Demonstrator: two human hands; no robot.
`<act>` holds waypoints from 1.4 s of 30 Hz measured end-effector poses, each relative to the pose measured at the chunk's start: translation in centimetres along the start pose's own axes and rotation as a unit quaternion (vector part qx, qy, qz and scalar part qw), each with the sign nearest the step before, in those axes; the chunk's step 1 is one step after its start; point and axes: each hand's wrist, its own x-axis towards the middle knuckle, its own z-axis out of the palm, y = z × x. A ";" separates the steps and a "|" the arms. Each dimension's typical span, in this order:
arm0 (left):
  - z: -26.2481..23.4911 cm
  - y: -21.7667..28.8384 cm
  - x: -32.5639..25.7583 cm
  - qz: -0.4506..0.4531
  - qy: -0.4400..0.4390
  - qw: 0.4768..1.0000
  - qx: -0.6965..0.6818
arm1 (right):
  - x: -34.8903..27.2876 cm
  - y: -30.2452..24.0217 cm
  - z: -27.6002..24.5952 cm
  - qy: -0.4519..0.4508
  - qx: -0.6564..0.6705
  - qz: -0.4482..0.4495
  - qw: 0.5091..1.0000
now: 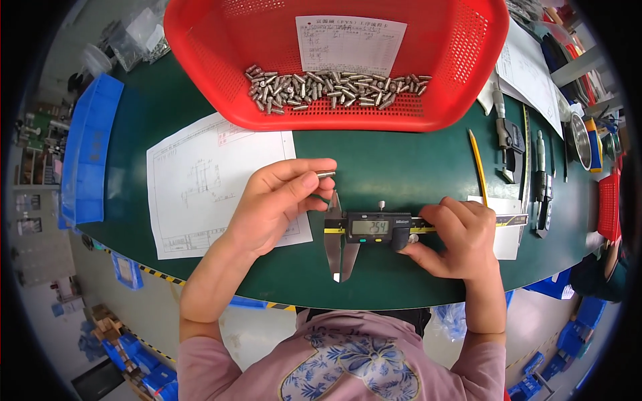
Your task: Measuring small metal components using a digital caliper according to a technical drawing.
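Between the thumb and forefinger of my left hand [277, 200] is a small metal pin [326, 174], held just above the upper jaws of a digital caliper. My right hand [458, 237] grips the digital caliper [378, 228] by its beam, thumb at the slider's wheel. The caliper lies level, its lit display facing up and its long jaws pointing toward me, slightly apart at the tips. Beyond both hands, a red plastic basket [354, 120] holds a pile of similar metal pins [334, 90] and a printed sheet [351, 43] against its back wall.
A drawing sheet [194, 194] lies under my left hand on the green table [321, 148]. To the right are a yellow pencil [478, 167], a white paper [507, 244], a micrometer [509, 144] and another measuring tool [543, 190]. A blue bin [93, 150] stands at the left edge.
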 end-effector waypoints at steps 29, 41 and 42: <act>0.1 -0.5 -0.6 -0.025 -0.054 0.995 -0.075 | 0.3 -0.4 -0.3 -0.058 0.049 0.003 0.997; 0.2 -0.5 -0.6 -0.018 -0.057 0.994 -0.093 | 0.2 -0.3 -0.1 -0.033 0.023 -0.017 0.999; 0.2 -0.5 -0.6 -0.012 -0.061 0.994 -0.090 | 0.2 -0.2 -0.1 -0.030 0.018 -0.019 0.999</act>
